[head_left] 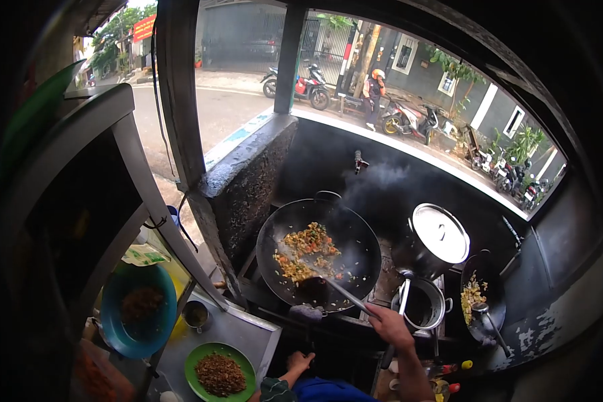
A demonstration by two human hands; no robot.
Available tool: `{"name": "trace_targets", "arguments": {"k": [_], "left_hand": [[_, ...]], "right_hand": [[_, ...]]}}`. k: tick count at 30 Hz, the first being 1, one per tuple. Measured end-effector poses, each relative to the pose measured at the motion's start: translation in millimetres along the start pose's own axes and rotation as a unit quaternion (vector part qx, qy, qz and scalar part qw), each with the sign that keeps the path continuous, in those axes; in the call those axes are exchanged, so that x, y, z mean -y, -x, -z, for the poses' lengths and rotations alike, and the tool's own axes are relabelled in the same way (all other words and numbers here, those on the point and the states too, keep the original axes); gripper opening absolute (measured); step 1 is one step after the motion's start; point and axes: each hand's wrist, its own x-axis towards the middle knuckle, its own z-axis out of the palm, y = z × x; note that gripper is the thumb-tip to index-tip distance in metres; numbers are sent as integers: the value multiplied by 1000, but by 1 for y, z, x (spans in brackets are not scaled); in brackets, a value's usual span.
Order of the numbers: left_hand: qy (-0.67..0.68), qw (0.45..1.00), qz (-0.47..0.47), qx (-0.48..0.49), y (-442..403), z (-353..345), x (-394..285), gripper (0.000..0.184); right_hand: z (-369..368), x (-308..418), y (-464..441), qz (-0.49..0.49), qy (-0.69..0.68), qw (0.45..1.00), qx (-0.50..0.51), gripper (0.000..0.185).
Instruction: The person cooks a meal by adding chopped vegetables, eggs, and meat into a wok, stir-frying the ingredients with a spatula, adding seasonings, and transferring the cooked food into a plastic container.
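My right hand (390, 326) is closed around the long metal handle of a ladle (345, 295). The ladle's dark, rounded head rests in a large black wok (362, 238), at the near edge of steaming fried rice (308, 248) flecked with orange and green. Below the wok's near rim, my left hand (300, 362) is closed, apparently on a dark wok handle (310, 335) that runs down from a greyish wrapped cloth (307, 312). Shadow hides part of that grip. Left of this hand, a green plate (191, 368) of brown crumbly food stands on the metal counter.
Right of the wok stand a lidded pot (441, 233), a smaller pot (441, 301) and a second wok (492, 288) with food and a ladle. A blue basin (107, 315) and metal cup (195, 314) are at left. Beyond the low wall, a person (372, 100) stands near parked motorbikes.
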Motion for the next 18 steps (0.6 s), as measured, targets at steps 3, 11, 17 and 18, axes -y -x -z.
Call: {"name": "trace_targets", "arguments": {"k": [3,11,17,18], "left_hand": [[-7,999,-2,46,0,4,-9,45],[-158,961,-226,-37,21,6,-20,34],[-114,958,-255,-62,32,21,-22,38],[-117,958,-253,-67,34,25,-28,38]], "right_hand": [[-33,-9,-29,-30,42,998,-44,38],[77,44,18,-116,179,977,9,33],[-46,-35,-56,-84,-123,987,-68,46],[-51,-27,-57,-106,-176,973,-100,46]]}}
